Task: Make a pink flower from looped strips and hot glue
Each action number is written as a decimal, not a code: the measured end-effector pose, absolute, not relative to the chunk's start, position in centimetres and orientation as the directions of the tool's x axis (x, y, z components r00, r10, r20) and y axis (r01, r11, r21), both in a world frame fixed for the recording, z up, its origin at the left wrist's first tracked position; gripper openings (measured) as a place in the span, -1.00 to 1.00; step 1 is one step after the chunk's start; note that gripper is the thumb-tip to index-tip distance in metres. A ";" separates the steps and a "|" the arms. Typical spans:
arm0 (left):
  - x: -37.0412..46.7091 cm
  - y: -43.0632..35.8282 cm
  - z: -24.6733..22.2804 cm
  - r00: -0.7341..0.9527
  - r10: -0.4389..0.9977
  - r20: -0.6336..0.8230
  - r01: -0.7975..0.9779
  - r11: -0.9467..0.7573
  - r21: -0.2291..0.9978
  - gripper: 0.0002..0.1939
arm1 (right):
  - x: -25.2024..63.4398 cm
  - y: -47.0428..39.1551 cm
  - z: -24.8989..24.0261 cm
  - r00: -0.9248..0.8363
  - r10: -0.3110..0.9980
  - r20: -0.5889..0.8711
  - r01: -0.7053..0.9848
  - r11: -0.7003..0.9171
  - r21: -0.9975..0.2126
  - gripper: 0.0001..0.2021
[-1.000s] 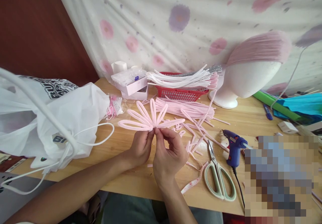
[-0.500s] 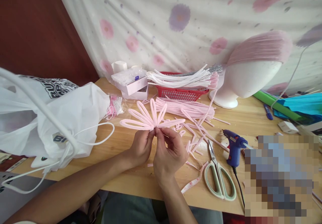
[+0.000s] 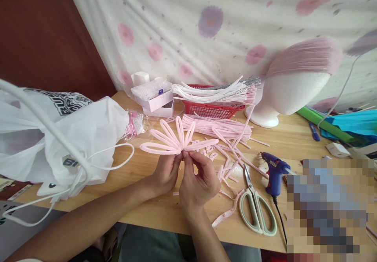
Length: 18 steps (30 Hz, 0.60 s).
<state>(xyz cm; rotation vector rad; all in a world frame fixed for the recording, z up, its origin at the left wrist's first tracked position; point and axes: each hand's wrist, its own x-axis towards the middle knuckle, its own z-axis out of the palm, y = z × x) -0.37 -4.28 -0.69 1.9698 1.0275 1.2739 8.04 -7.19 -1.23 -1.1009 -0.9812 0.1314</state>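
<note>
Several long loops of pink pipe cleaner fan out like petals in a pipe-cleaner flower point(image 3: 165, 136), held above the table. At its base, my left hand point(image 3: 166, 173) pinches from the left, thumb uppermost. My right hand point(image 3: 198, 183) grips the same base from the right with thumb and fingertips. Both hands are closed, their fingertips nearly touching, and the joint between them is hidden. Just behind the flower lies a thick bundle of pink pipe cleaners point(image 3: 218, 128). Loose pink pieces point(image 3: 226, 162) are scattered right of my right hand.
Right of my hands are scissors point(image 3: 250, 203), a measuring tape point(image 3: 228, 213) and a blue glue gun point(image 3: 273, 171). Behind stand a red basket point(image 3: 210, 110) of pipe cleaners, small boxes point(image 3: 154, 99) and a foam head point(image 3: 290, 85). A white bag point(image 3: 97, 124) and cable point(image 3: 59, 128) occupy the left.
Almost nothing differs. The flower's right petal reaches very slightly farther right, while both hands keep their grip at the base.
</note>
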 end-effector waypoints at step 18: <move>-0.2 -4.3 -0.7 0.238 0.861 0.449 0.310 -0.505 0.805 -0.56 | 8.1 -7.4 -1.1 0.595 0.560 0.577 0.349 0.467 -0.812 -0.95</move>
